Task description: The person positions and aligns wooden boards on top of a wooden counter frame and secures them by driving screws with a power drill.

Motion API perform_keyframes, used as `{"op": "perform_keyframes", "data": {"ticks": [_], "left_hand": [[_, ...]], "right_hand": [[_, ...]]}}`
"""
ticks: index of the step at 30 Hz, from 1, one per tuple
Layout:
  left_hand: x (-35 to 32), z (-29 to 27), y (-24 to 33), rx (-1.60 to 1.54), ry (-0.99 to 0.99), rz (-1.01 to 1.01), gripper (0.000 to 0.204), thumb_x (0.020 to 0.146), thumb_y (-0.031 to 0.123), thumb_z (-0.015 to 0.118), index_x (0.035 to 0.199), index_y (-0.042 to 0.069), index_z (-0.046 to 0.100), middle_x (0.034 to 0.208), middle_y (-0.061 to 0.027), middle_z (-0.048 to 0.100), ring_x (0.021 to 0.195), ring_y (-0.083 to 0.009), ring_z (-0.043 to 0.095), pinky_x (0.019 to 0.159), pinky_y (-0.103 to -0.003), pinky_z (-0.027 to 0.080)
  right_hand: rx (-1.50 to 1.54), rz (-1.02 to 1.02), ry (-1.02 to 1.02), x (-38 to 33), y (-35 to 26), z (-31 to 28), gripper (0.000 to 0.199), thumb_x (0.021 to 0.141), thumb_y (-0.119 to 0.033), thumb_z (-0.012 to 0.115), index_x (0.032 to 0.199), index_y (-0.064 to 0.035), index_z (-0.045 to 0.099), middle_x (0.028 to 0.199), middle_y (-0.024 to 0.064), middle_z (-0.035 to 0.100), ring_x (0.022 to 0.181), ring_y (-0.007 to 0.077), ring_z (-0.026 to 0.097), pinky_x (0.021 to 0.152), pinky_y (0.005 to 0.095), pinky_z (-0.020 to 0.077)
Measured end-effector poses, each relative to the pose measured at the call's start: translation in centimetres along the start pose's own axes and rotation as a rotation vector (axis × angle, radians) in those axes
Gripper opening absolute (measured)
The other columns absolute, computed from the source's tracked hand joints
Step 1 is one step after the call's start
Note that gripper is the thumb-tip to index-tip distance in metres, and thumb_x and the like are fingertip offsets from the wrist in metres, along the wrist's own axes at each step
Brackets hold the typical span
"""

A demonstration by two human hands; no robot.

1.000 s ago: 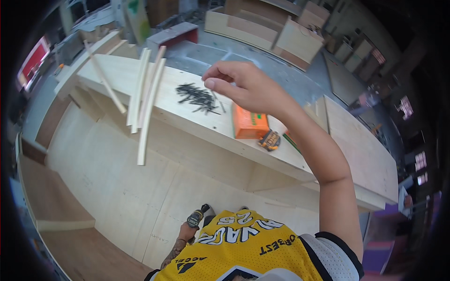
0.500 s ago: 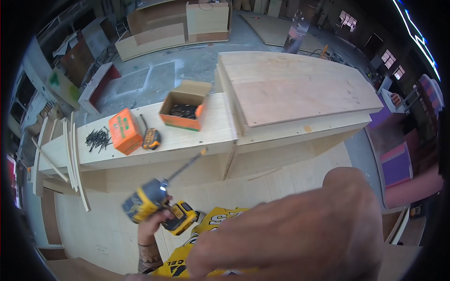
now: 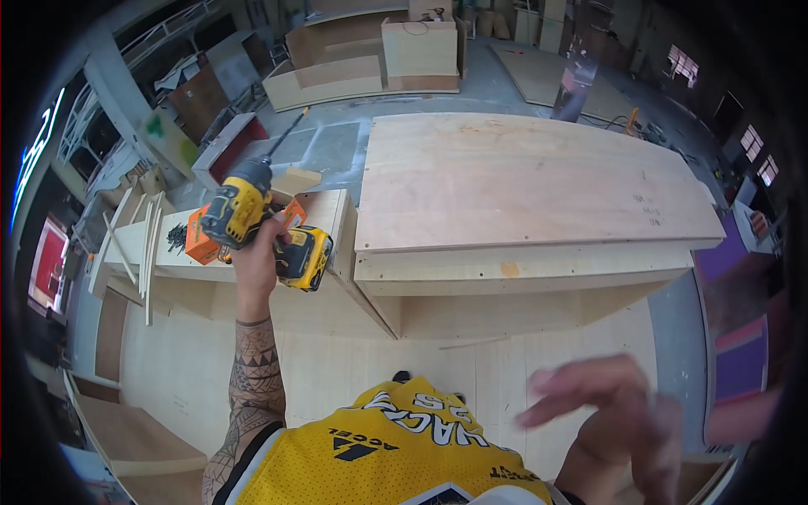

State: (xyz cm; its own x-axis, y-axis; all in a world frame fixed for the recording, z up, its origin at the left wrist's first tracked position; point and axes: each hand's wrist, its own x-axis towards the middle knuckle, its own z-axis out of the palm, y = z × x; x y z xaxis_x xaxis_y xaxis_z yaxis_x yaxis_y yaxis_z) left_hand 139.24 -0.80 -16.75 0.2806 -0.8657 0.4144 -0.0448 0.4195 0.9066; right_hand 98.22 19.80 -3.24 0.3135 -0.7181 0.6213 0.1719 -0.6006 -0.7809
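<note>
I see a workshop with a grey concrete floor (image 3: pixel 337 143). Past the grip lies a broad plywood top (image 3: pixel 530 177), with plywood cabinets (image 3: pixel 379 63) farther off and bright windows (image 3: pixel 680 63) upper right.

We observe the left hand (image 3: pixel 257 252) raised in front of the body, fingers wrapped firmly in a closed grip, wrist straight and forearm rising almost vertically from the lower edge of the frame. The forearm bears dark tattooing. The right hand (image 3: pixel 614 412) sits low and close to the camera, fingers spread and loosely extended, holding nothing; it is blurred, and finer detail cannot be told.
</note>
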Motion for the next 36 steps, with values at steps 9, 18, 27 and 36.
{"op": "perform_keyframes", "data": {"ticks": [9, 18, 27, 36], "left_hand": [[1.9, 1.4, -3.3, 0.217, 0.085, 0.101, 0.035, 0.095, 0.003, 0.069, 0.13, -0.003, 0.068, 0.094, -0.0028, 0.068, 0.076, -0.0101, 0.062, 0.071, -0.026, 0.05], [4.4, -0.1, -6.5, 0.41, 0.246, 0.141, 0.029, 0.101, 0.015, 0.071, 0.126, 0.0, 0.073, 0.076, 0.0021, 0.058, 0.074, -0.0086, 0.055, 0.074, -0.027, 0.045], [1.9, 4.4, -5.5, 0.482, 0.518, 0.161, 0.035, 0.099, 0.026, 0.08, 0.113, -0.003, 0.069, 0.102, -0.0108, 0.068, 0.094, -0.0177, 0.064, 0.09, -0.033, 0.051], [-12.4, 34.6, -4.5, 1.035, -0.397, 0.338, 0.089, 0.078, 0.018, 0.091, 0.156, 0.007, 0.049, 0.154, -0.0227, 0.053, 0.147, -0.0425, 0.046, 0.125, -0.053, 0.033]], "right_hand": [[-0.879, 1.228, 0.43, -11.8, 13.9, -18.7, 0.069, 0.1, -0.039, 0.071, 0.151, 0.0034, 0.052, 0.126, 0.0266, 0.067, 0.114, 0.0352, 0.068, 0.103, 0.0428, 0.0519], [-1.46, 0.686, 0.649, -16.7, 27.0, -30.8, 0.096, 0.084, -0.034, 0.089, 0.161, -0.0049, 0.04, 0.152, 0.0392, 0.037, 0.141, 0.0553, 0.041, 0.118, 0.0571, 0.0393], [-1.337, 0.413, 0.712, -16.4, 29.6, -39.8, 0.078, 0.081, -0.031, 0.089, 0.144, -0.0001, 0.052, 0.149, 0.0292, 0.047, 0.139, 0.0491, 0.045, 0.118, 0.0611, 0.038], [-1.469, 0.357, 0.431, -17.9, 30.0, -47.5, 0.097, 0.074, -0.053, 0.09, 0.147, 0.0006, 0.054, 0.153, 0.0221, 0.048, 0.148, 0.0453, 0.04, 0.122, 0.0738, 0.021]]}}
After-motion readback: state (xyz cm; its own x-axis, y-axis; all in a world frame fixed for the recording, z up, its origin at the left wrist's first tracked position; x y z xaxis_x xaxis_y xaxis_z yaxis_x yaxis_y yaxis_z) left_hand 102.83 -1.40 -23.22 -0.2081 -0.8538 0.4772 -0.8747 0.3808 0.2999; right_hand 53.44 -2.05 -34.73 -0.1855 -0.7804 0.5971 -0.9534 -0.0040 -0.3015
